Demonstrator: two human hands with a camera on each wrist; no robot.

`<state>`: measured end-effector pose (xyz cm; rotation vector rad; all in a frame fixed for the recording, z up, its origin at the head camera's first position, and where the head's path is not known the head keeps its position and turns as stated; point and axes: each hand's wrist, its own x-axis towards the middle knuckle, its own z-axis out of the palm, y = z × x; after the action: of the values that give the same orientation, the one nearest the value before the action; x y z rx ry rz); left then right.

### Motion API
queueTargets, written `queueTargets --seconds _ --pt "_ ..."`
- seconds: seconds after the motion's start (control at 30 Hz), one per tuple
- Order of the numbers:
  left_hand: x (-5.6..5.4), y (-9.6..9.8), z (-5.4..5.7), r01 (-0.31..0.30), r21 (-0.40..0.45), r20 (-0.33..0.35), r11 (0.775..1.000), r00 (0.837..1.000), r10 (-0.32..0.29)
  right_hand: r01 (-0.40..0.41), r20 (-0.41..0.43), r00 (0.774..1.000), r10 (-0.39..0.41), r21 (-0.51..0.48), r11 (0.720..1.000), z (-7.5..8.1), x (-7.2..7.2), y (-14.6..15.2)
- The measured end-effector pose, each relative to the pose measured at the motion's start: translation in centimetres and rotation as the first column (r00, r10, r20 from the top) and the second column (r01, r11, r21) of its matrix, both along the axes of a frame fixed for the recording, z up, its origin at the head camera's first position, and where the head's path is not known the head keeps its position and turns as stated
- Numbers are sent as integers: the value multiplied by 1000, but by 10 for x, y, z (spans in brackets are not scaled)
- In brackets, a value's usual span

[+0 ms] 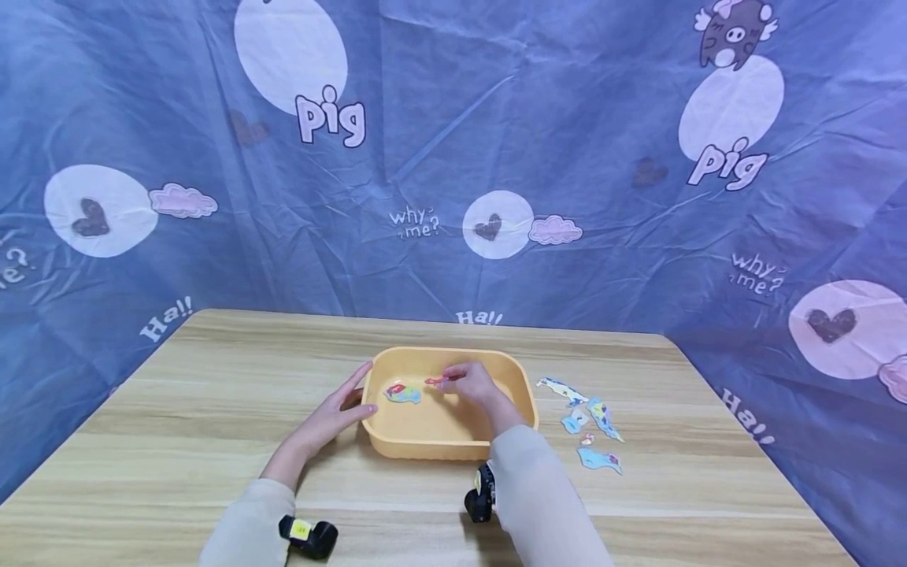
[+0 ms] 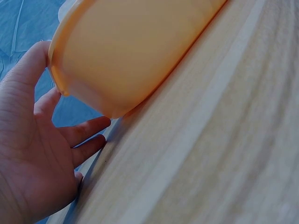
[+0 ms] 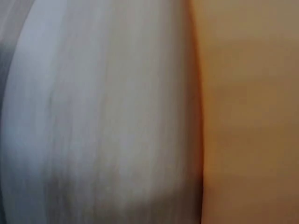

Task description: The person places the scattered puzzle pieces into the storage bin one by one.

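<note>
Only the head view catches the right hand (image 1: 471, 382) at work, reaching inside the yellow-orange basin (image 1: 439, 450), its fingers pinching a small red piece (image 1: 434, 381); the right wrist gives just blurred tabletop (image 3: 107, 112) and basin wall. The left wrist, though, reveals the underside of the left hand (image 2: 37, 135): fingers spread loosely along the outer wall, thumb at the rim. And that red piece? It pokes out leftward from the right fingertips, above the basin floor, just beside a multicoloured piece (image 1: 407, 395) lying near the left end. Outside, right of the basin, more colourful pieces (image 1: 600, 459) lie scattered!
</note>
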<state>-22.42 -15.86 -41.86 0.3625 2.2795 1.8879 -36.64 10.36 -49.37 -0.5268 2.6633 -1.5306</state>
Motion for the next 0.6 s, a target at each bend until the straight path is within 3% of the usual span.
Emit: queueTargets --seconds 0.1,0.17,0.2,0.23,0.33,0.4,0.5,0.53,0.6 --pt "0 0 1 -1 5 -3 1000 1000 1 -19 0 1000 19 0 1000 -3 -2 0" --pt "3 1 5 -1 5 0 1000 1000 1 -2 54 999 1 12 1000 22 16 -5" --pt "3 1 6 -1 5 3 1000 1000 1 8 91 996 -10 17 1000 41 32 -9" --pt "3 1 7 0 4 4 1000 1000 0 5 115 993 -6 8 1000 43 34 -10" --pt "4 1 7 -2 -1 6 1000 1000 2 49 186 981 -56 43 998 89 70 -19" --pt "1 0 3 0 0 1 1000 1000 0 69 196 977 -78 56 996 98 77 -22" --pt "1 0 1 4 3 -9 1000 1000 -4 86 191 977 -97 67 994 85 65 -21" --pt "1 0 1 6 4 -12 1000 1000 -6 54 160 985 -59 36 998 70 54 -17" --pt "1 0 0 10 7 -16 1000 1000 -10 38 158 987 -42 27 999 63 48 -15"
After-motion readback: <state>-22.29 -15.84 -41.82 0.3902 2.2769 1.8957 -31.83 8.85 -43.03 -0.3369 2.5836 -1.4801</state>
